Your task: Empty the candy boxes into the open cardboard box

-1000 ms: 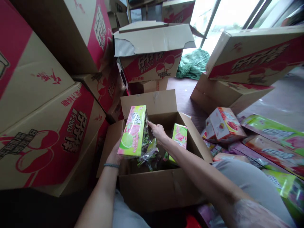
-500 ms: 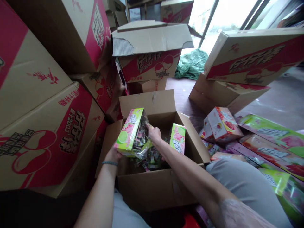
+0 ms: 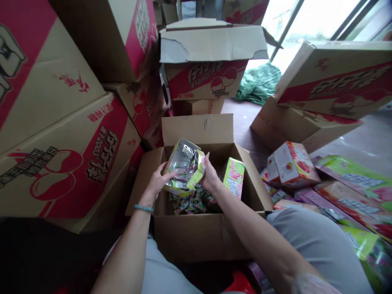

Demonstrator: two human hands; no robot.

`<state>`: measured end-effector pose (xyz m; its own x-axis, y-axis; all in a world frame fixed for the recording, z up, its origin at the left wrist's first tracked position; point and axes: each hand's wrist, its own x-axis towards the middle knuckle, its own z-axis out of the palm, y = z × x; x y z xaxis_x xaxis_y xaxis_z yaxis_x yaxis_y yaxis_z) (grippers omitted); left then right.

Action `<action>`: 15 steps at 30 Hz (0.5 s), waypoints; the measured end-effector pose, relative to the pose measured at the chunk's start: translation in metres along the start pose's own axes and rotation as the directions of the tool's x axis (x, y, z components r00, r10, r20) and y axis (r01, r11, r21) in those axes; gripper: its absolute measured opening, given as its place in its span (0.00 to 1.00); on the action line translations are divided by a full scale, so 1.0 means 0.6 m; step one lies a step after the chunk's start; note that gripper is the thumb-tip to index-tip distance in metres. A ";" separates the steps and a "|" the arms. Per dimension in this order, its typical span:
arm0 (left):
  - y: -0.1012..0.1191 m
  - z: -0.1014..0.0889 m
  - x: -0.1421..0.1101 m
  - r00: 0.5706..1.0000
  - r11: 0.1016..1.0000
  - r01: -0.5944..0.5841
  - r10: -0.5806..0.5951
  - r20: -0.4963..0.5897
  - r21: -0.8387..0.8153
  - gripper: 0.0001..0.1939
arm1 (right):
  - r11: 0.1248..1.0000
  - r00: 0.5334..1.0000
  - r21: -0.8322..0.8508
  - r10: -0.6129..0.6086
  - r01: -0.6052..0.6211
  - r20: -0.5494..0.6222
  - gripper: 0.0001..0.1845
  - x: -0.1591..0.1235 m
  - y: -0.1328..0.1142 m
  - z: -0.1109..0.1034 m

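Between my two hands is a green candy box (image 3: 184,163) with a clear window, tilted over an open cardboard carton (image 3: 190,228). My left hand (image 3: 159,179) grips its left side, thumb across the window. At the right end, by a yellow-green flap, my right hand (image 3: 210,171) holds it with the fingers partly hidden. Some wrapped candies show inside the box. Many small wrapped candies (image 3: 191,204) lie loose in the carton below. A second green candy box (image 3: 234,177) stands upright in the carton, right of my right hand.
Large printed cartons (image 3: 70,163) are stacked on the left. Another carton with raised flaps (image 3: 208,77) stands behind. Two cartons (image 3: 330,90) are piled at the right, near a green net bundle (image 3: 259,83). Several candy boxes (image 3: 352,192) lie beside my right knee.
The held box has turned so its clear window faces up instead of its printed side. My left hand has moved from beneath to its side. More loose candies show below.
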<state>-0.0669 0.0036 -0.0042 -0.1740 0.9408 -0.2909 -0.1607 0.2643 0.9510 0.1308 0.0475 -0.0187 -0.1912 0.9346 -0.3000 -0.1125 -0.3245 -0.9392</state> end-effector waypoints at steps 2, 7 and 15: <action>0.005 0.001 0.003 0.997 0.999 -0.034 0.033 -0.073 -0.007 0.32 | 0.984 0.973 0.167 0.015 -0.054 0.230 0.39 -0.023 0.004 0.001; 0.026 -0.009 0.003 0.998 0.989 0.014 -0.022 -0.056 -0.145 0.30 | 0.982 0.929 0.176 -0.002 -0.068 0.370 0.26 -0.056 0.009 0.015; 0.033 -0.020 -0.015 0.999 0.982 -0.050 0.046 -0.023 -0.185 0.33 | 0.959 0.915 -0.247 -0.026 0.136 0.402 0.20 -0.064 -0.011 0.004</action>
<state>-0.0800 -0.0021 0.0158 -0.2035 0.9469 -0.2490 -0.3285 0.1736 0.9284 0.1364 0.0132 -0.0006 -0.5644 0.8050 -0.1827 0.1070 -0.1481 -0.9832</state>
